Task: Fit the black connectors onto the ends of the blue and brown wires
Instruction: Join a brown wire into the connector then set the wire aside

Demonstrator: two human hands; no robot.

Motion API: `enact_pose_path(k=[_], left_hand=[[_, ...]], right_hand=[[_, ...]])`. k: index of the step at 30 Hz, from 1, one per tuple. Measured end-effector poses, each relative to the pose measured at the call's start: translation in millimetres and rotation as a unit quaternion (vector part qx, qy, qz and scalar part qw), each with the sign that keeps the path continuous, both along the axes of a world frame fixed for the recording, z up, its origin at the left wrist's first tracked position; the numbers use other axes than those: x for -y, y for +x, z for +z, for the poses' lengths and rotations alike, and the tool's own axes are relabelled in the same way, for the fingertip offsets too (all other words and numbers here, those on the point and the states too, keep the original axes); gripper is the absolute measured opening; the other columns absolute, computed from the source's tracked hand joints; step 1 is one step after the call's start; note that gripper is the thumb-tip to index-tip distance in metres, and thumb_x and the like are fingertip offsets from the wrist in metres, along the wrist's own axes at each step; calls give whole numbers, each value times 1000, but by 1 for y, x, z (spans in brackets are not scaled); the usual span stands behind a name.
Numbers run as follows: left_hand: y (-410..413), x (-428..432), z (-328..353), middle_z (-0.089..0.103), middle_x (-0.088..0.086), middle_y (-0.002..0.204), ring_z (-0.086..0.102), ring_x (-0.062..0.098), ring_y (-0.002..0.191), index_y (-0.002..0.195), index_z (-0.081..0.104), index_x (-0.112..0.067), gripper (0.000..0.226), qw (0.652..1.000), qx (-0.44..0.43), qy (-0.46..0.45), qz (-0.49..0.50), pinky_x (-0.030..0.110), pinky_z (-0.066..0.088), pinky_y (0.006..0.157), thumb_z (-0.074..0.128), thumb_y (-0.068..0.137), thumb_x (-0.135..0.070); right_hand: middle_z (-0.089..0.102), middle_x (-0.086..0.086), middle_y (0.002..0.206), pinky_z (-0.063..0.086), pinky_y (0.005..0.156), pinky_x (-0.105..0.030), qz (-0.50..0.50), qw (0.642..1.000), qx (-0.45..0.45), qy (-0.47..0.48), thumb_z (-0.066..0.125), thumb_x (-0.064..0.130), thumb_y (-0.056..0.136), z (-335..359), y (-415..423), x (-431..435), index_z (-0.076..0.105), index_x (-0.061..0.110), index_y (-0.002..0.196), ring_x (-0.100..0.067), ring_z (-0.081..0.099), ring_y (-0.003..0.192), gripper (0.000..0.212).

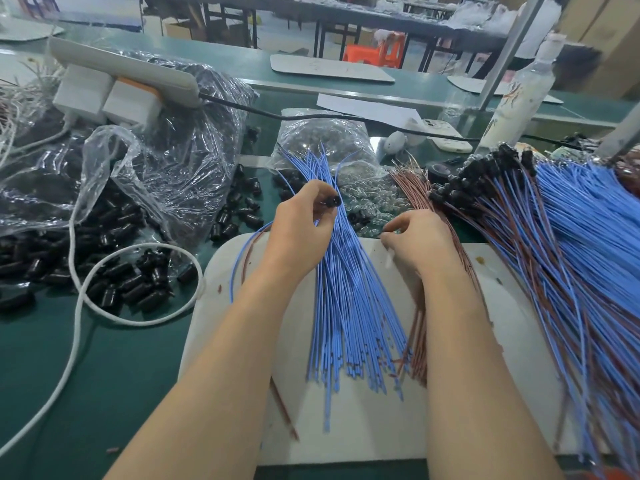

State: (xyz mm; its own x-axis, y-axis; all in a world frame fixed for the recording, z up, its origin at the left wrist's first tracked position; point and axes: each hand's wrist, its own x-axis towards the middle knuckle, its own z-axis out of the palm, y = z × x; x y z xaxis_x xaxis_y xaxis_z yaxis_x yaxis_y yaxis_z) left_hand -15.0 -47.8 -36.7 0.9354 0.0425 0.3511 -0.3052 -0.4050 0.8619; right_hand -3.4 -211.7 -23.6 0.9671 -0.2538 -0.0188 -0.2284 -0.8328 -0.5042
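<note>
left hand (301,221): raised over the blue wires; my thumb and fingers pinch one black connector (330,201).
right hand (417,245): rests on the brown wires with fingers curled. Thumb and forefinger tips meet at the far edge of the white board. I cannot tell whether they hold anything.
blue wires (349,306): a loose bundle fanned across the white board (346,434) between my forearms. The cut ends point toward me and the far ends reach the clear bag.
brown wires (412,183): a thinner bundle just right of the blue, passing under my right hand and forearm.
single pair (232,271): one blue wire and one brown wire arc out to the left of my left wrist. Their upper ends are hidden by the hand.
loose connectors (131,282): black, scattered on the green table (69,375) to my left, beside a crumpled plastic bag (166,168).
finished pile (571,220): blue and brown wires with black connectors on their far ends, heaped at my right and overlapping the board's right edge.
clear bag (329,136): behind the blue wires, full of small clear pieces.
white cable (74,306): looped over the loose connectors.
power strip (131,69): lies on top of the plastic bag with white plugs in it.
back right: phone (450,138) and bottle (519,95).
</note>
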Motion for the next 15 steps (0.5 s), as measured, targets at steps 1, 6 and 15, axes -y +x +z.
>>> enact_pose_path(k=[1,6,15], left_hand=[[0,0,0,64,-5,90,62,9,89,100,59,-17,16,1000,-1,1,0,16,48,85,57,91,-4],[1,-1,-1,64,-6,89,62,9,88,100,59,-16,16,1000,0,-2,-2,15,47,86,56,91,-4],[3,-1,-3,62,-15,85,63,5,89,96,58,-21,19,1000,14,-1,-1,14,48,86,56,90,-3]], right_hand=[[61,-7,118,47,96,-43,0,1000,0,-2,64,26,87,0,0,-1,70,27,94,-29,54,111,9],[64,-3,108,47,92,-40,6,996,70,62,62,23,90,1,-1,-3,64,23,90,-22,57,105,2],[64,6,81,47,68,-9,94,945,185,251,68,6,84,9,-5,-12,63,19,87,-4,59,76,14]])
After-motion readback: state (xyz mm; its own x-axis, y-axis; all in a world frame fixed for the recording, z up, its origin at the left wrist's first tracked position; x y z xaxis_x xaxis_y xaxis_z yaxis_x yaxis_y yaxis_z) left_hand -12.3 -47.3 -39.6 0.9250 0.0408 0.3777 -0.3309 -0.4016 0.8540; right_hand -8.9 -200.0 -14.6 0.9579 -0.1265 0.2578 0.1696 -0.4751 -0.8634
